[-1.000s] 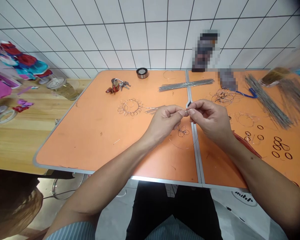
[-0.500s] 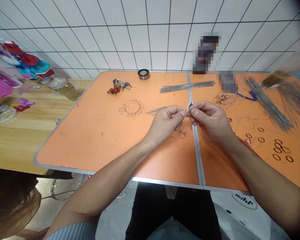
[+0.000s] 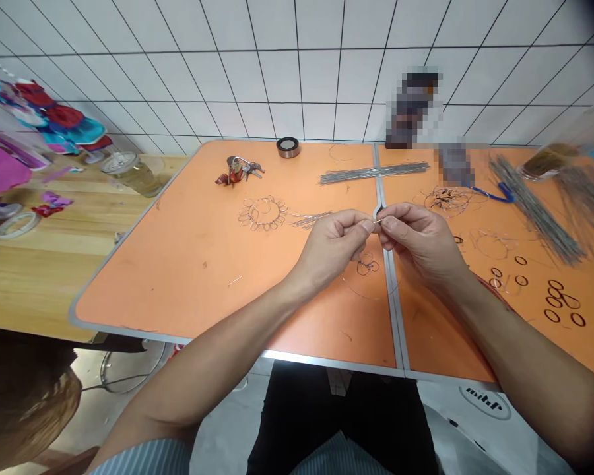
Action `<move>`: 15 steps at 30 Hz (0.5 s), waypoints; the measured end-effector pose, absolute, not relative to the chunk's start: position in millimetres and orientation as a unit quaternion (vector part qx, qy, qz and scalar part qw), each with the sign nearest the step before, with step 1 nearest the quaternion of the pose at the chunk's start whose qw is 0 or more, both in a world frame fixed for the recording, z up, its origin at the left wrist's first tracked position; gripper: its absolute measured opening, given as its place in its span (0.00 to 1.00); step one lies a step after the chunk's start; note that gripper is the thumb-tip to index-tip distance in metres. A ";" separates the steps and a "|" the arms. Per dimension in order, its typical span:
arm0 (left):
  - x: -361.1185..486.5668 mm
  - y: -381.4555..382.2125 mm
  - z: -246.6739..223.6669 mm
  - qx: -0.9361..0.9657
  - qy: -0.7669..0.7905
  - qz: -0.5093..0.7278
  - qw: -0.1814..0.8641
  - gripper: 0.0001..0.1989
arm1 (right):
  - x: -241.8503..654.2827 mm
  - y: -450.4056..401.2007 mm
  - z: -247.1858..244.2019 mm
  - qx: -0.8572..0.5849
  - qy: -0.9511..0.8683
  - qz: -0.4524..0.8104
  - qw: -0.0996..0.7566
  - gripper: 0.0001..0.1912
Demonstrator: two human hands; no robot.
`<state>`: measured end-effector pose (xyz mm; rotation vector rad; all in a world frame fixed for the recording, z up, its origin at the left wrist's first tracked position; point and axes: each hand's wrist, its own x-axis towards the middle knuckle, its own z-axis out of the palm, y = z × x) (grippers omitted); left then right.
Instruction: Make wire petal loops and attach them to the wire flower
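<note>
Above the orange table, my left hand and my right hand meet fingertip to fingertip. Both pinch a short piece of thin wire, mostly hidden by the fingers. Beneath them lies a small tangle of wire loops. A flower-shaped wire ring and some short wires rest to the left of my left hand. Behind the hands a bundle of straight wires crosses the table's metal seam.
Keys and a tape roll sit at the back. To the right are coiled wire, dark rings and thick wire bundles. A jar stands on the wooden table. A person's head is at lower left.
The view has shifted slightly, so the table's items appear a little farther right. Both hands keep their pinch on the wire, with only slight finger movement.
</note>
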<state>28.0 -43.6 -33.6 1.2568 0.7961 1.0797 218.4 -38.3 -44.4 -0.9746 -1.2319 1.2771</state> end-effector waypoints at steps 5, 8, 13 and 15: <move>28.4 -42.8 -34.9 0.542 0.343 0.467 0.609 0.12 | 221.6 -36.8 -49.4 -0.408 -0.540 0.509 0.531 0.18; 28.4 -42.0 -36.7 0.549 0.346 0.466 0.601 0.13 | 221.6 -37.2 -48.8 -0.417 -0.567 0.471 0.532 0.15; 28.3 -42.0 -38.3 0.559 0.350 0.465 0.590 0.15 | 216.8 -44.8 -37.4 -0.455 -0.604 0.396 0.521 0.10; 28.6 -42.2 -38.9 0.559 0.355 0.464 0.588 0.15 | 214.9 -48.1 -33.6 -0.465 -0.618 0.365 0.519 0.07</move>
